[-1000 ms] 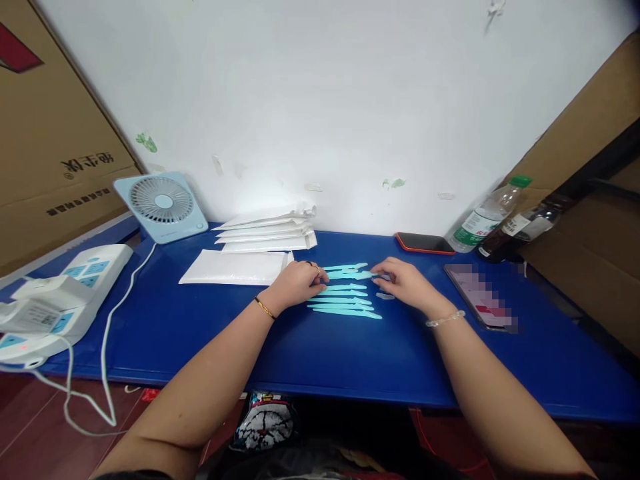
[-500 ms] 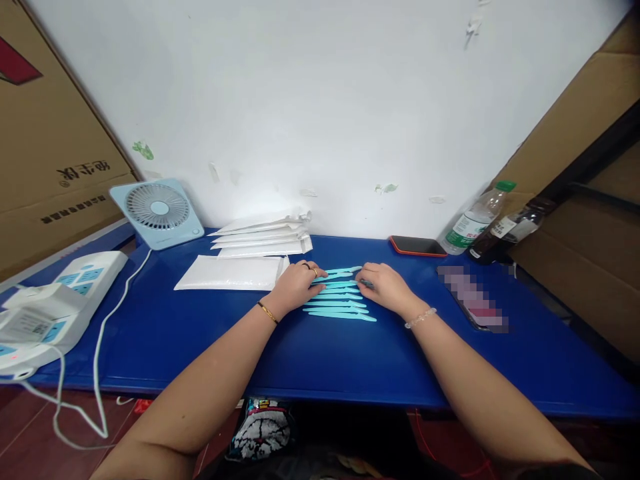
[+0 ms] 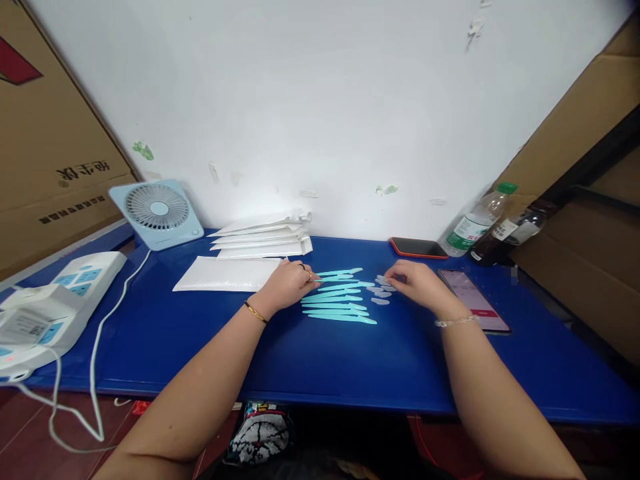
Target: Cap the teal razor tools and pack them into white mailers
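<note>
Midway along the blue surface (image 3: 325, 373), the person's left grip (image 3: 290, 283) has thumb and fingers drawn together at the left end of one of the turquoise sticks (image 3: 335, 312); from where I stand I cannot tell whether it is pinched or merely touched. Across from it, the right grip (image 3: 417, 285) bends its fingertips down to some small pale pieces (image 3: 381, 301), and I cannot tell whether one is caught between them. The sticks lie loosely side by side between the two grips, running left to right, and the pale pieces are scattered just past their right ends.

A gold-toned band (image 3: 256, 311) circles the left wrist, a string of clear beads (image 3: 457, 321) the right. Partly hidden by the left grip lies a flat white envelope (image 3: 225, 274), with a stack of white envelopes (image 3: 263, 243) behind it, near the wall (image 3: 325, 120). Just beyond the right grip is a lit phone (image 3: 475, 300); farther back lies a dark-screened phone (image 3: 419, 247) with an orange-red rim. Toward the back right are a green-capped bottle (image 3: 470, 227) and a bottle of dark liquid (image 3: 505, 235). Well off to the left are a pale blue fan (image 3: 159, 210) and a white power strip (image 3: 107, 270) with chargers (image 3: 45, 303) plugged in.
</note>
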A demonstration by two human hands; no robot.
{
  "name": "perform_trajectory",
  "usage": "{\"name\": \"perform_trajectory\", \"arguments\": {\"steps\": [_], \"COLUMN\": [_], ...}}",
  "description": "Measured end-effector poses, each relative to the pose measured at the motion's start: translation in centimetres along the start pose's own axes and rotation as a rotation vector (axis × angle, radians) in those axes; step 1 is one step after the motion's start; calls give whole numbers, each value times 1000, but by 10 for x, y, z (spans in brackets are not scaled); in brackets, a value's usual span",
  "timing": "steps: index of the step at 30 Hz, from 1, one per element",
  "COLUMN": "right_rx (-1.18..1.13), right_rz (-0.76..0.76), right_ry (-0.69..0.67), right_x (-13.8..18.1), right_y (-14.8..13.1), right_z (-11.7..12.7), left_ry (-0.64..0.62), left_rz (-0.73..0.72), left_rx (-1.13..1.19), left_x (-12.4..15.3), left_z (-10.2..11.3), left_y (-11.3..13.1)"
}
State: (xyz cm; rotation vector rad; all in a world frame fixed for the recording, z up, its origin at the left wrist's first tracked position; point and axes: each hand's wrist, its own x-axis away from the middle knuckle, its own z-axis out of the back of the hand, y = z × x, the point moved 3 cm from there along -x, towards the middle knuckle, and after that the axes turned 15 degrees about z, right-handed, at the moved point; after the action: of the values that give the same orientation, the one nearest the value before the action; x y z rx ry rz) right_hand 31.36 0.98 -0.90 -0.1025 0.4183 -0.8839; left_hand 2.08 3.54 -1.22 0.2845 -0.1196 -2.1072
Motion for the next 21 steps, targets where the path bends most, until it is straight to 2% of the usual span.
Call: {"name": "perform_trajectory", "arguments": {"steps": [3, 8, 11, 15, 21], "right_rx": [26, -29, -36, -27, -54], "right_rz": [-51, -21, 39, 76, 89], "right_ry": [-40, -11, -18, -18, -15], "right_x": [5, -6, -14, -21, -26], "right_y": [9, -7, -17, -16, -24], "right_z": [-1, -13, -24, -37, -41], "left_ry": [-50, -89, -76, -30, 34], "left_rz": [-33, -83, -79, -16, 31], "left_rx": [4, 67, 106, 127, 169], "left_x": [2, 2, 1, -1, -3], "left_z": [-3, -7, -8, -8, -9], "left_y": [3, 7, 7, 4, 3]}}
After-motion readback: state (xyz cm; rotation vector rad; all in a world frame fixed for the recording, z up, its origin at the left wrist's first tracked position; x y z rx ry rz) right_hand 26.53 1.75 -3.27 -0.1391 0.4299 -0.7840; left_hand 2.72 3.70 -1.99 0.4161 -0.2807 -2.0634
